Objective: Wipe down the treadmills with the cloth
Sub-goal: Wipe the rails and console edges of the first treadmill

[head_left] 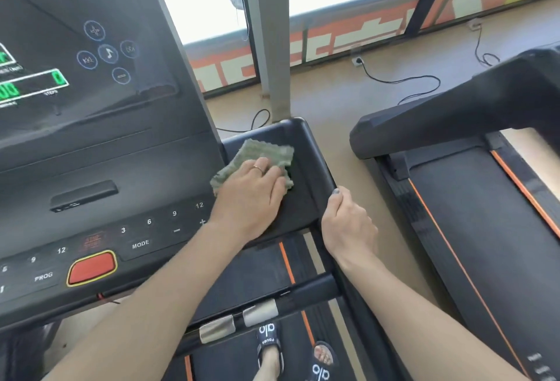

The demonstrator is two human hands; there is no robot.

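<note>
Two bare forearms without sleeves. The left hand [251, 196] wears a thin ring [258, 168] on one finger; the right hand [348, 223] has dark-painted nails. Both feet wear black slide sandals [269, 341] with white lettering.

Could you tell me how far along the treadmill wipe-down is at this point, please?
Nothing shows as finished. In hand: the left hand presses the green cloth on the near treadmill's right tray; the right hand grips its edge. Left: the neighbouring treadmill looks untouched.

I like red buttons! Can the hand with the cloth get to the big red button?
Probably yes. The left hand presses the cloth on the side tray, and the red button lies on the same console, down toward the person, with nothing covering it.
</note>
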